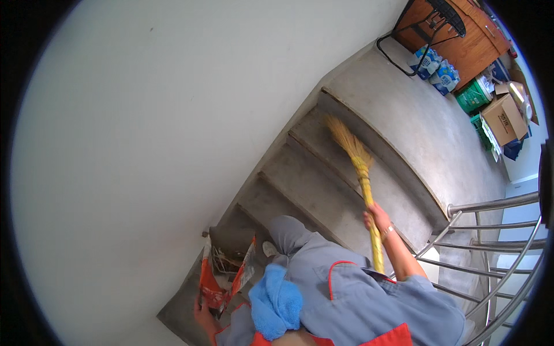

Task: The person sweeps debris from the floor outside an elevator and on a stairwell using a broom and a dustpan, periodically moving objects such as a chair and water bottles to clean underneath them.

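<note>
My right hand (378, 217) is closed around the yellow-wrapped handle of a straw broom (365, 184). The broom's bristles reach the inner corner of a concrete step (322, 134), near the riser below the landing. Low on the left, my left hand (206, 316) grips the near end of a red and silver scoop-like container (212, 283), its fingers partly hidden. Twiggy debris (227, 259) lies inside this open-fronted container, close to the wall. A light blue towel (277, 302) hangs at the front of my grey work clothes, between my two arms.
A white wall (151, 129) borders the stairs on the left; a stainless steel railing (476, 268) curves along the right. On the landing (402, 104) are a black folding chair (415, 71), wrapped bottle packs (443, 78), a green bucket (471, 96), a cardboard box (504, 119) and a wooden desk (471, 47).
</note>
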`<control>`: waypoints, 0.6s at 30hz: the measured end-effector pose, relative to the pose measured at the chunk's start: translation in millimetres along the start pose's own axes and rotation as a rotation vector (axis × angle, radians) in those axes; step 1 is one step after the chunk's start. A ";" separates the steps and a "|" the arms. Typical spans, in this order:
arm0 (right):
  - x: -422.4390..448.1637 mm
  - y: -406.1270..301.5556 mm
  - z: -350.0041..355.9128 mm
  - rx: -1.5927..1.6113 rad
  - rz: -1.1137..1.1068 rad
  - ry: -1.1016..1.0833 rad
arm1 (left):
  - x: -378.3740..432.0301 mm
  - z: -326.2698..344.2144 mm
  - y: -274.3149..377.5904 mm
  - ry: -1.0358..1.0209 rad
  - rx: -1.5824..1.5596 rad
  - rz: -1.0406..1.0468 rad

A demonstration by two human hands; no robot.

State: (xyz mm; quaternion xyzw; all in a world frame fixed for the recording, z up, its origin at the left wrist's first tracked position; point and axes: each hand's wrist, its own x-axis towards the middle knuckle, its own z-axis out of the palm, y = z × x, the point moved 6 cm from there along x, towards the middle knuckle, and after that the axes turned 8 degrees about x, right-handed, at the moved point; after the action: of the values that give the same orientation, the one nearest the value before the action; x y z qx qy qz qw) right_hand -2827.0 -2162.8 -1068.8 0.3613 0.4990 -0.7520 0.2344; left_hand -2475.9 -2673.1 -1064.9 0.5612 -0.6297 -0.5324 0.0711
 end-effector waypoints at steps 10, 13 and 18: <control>92.7 28.6 180.9 -0.036 0.033 0.031 | 11.5 26.9 26.0 -0.184 0.018 -0.006; 65.2 22.9 146.6 0.002 -0.081 0.025 | 11.9 44.5 56.9 -0.313 0.092 0.289; 69.4 -4.2 124.5 0.183 0.006 -0.002 | 15.1 80.3 113.4 -0.351 0.198 0.297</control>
State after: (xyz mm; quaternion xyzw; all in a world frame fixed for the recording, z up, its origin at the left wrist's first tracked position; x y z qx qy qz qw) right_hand -2912.2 -2275.1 -1090.3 0.3819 0.4269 -0.7942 0.2029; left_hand -2608.1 -2659.9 -1021.5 0.3655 -0.7571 -0.5413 -0.0173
